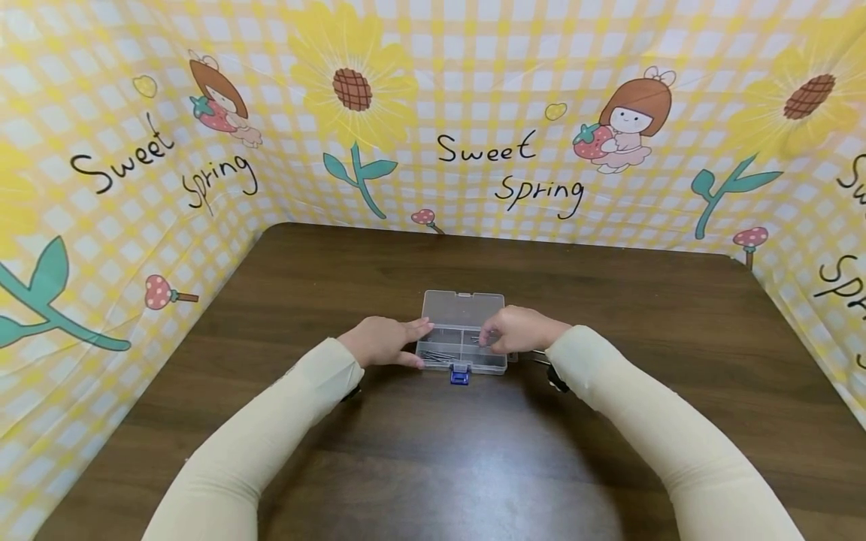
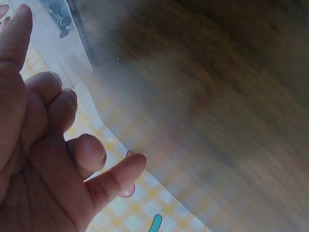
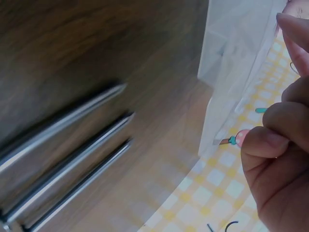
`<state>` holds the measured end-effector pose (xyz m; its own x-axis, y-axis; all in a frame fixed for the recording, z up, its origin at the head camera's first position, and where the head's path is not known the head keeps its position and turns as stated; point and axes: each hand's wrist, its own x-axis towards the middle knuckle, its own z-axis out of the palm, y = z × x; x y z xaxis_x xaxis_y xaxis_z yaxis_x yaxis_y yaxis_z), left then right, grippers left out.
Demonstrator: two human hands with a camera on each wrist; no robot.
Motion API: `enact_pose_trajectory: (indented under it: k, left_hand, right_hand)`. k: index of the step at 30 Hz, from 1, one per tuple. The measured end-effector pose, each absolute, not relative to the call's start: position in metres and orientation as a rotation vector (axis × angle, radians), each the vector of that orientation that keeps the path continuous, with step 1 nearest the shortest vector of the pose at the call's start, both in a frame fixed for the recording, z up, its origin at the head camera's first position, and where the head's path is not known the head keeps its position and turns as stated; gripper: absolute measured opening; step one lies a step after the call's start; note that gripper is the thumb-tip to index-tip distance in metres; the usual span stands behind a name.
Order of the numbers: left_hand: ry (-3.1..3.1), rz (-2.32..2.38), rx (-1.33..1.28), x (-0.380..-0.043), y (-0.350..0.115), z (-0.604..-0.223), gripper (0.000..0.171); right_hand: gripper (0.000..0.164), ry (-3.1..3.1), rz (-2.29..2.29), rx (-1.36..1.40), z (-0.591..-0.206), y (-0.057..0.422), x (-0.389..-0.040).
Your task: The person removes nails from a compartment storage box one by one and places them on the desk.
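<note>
A clear plastic compartment box (image 1: 462, 336) sits on the table, its lid (image 1: 460, 308) raised at the back and a blue latch (image 1: 460, 376) at the front. Thin nails (image 1: 440, 356) lie in its front left compartment. My left hand (image 1: 382, 340) steadies the left side, thumb at the front corner and an extended finger farther back. Dark screws (image 2: 62, 21) show through the plastic in the left wrist view. Over the right compartments, my right hand (image 1: 528, 328) dips its curled fingertips close to small metal pieces (image 1: 476, 340). I cannot tell whether it pinches one.
Three pointed metal rods (image 3: 67, 169) lie to the right of the box, below the right wrist. A yellow checked cloth (image 1: 501, 113) with flowers and lettering walls in the back and sides of the brown wooden table (image 1: 446, 466).
</note>
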<state>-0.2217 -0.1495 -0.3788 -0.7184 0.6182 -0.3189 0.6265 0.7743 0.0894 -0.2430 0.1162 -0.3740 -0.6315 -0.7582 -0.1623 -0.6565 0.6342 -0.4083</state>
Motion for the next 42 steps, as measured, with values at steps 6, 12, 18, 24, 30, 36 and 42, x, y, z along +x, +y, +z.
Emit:
enact_pose_trajectory:
  k: [6,12,18,24,30,36,42]
  left_hand:
    - [2.663,-0.080,0.984,-0.222,-0.151,-0.382,0.076]
    - [2.678,-0.095,1.016,-0.223,-0.150,-0.382,0.075]
    - [2.680,-0.098,1.036,-0.225,-0.146,-0.381,0.075]
    - [2.674,-0.091,1.027,-0.224,-0.146,-0.381,0.076]
    - [2.700,-0.124,1.002,-0.220,-0.152,-0.382,0.076]
    - [2.705,-0.115,1.038,-0.221,-0.151,-0.382,0.076]
    - [2.700,-0.143,1.024,-0.221,-0.146,-0.381,0.075]
  right_hand:
    - [0.013,2.515,-0.343,-1.133,-0.373,0.105,-0.241]
    - [0.016,2.510,-0.255,-1.106,-0.375,0.100,-0.240]
    - [0.018,2.493,-0.207,-1.080,-0.380,0.101,-0.241]
    - [0.012,2.531,-0.087,-1.147,-0.380,0.098,-0.238]
    - [0.015,2.593,0.045,-1.309,-0.379,0.088,-0.235]
    - [0.019,2.618,0.093,-1.264,-0.378,0.084,-0.234]
    - [0.023,2.611,0.096,-1.270,-0.377,0.083,-0.233]
